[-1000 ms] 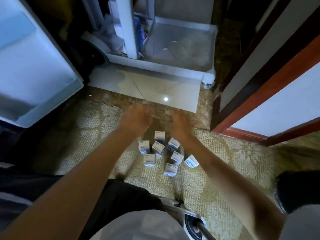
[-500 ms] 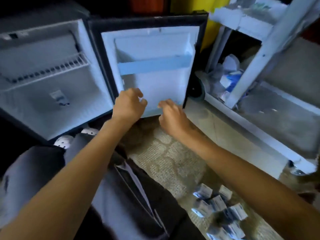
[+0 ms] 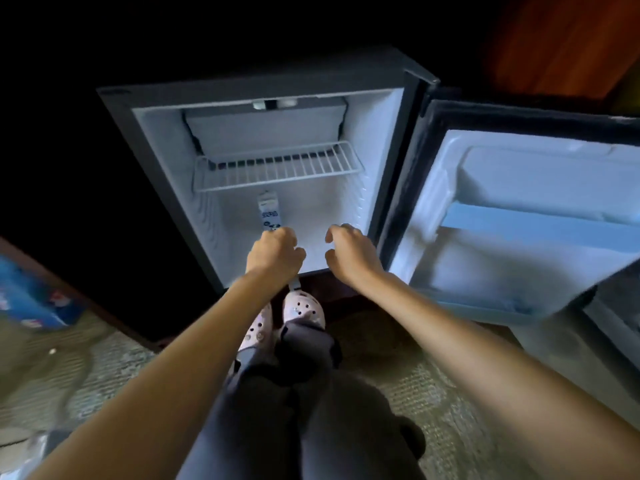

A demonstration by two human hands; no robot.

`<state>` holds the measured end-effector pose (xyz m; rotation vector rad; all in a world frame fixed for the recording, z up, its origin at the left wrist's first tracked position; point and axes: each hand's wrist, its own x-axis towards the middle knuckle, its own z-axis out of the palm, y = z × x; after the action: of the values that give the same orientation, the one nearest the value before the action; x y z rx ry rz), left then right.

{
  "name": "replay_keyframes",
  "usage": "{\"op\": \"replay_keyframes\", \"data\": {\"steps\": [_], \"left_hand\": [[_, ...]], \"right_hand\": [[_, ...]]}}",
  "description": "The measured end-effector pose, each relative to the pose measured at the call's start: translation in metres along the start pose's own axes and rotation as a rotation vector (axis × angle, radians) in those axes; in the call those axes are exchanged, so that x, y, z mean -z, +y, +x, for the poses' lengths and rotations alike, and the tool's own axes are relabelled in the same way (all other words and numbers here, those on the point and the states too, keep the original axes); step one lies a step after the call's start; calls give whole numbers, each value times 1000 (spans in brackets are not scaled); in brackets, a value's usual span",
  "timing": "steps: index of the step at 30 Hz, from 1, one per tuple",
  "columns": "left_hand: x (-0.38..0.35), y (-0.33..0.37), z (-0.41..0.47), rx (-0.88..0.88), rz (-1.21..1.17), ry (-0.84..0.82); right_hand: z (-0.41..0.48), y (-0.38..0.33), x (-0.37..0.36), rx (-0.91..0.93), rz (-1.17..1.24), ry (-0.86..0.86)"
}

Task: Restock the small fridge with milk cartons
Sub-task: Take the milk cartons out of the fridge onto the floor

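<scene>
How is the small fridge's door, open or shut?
Open. The white-lined fridge door stands wide to the right, baring its pale blue door shelf and the white wire rack inside the small dark fridge.

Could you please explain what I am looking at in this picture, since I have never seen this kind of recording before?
There is no machine here: a person wears a camera on the head, so the picture looks forward and down along both bare arms. The person faces a small fridge whose door is swung open to the right. Inside, a wire shelf sits high up, and one milk carton stands on the fridge floor below it. The left hand has curled fingers at the carton's near end; whether it grips the carton cannot be told. The right hand, loosely curled, holds nothing visible. Light perforated shoes and a patterned carpet show below.
</scene>
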<state>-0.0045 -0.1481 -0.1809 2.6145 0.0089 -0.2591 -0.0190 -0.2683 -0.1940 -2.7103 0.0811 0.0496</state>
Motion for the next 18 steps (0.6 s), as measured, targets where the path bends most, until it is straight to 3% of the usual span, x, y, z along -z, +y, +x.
{"op": "replay_keyframes", "data": {"steps": [9, 18], "left_hand": [[-14, -72, 135, 33, 87, -88], [-43, -106, 220, -3, -159, -183]], "right_hand": [[138, -8, -85, 83, -80, -205], [238, -18, -131, 132, -79, -210]]}}
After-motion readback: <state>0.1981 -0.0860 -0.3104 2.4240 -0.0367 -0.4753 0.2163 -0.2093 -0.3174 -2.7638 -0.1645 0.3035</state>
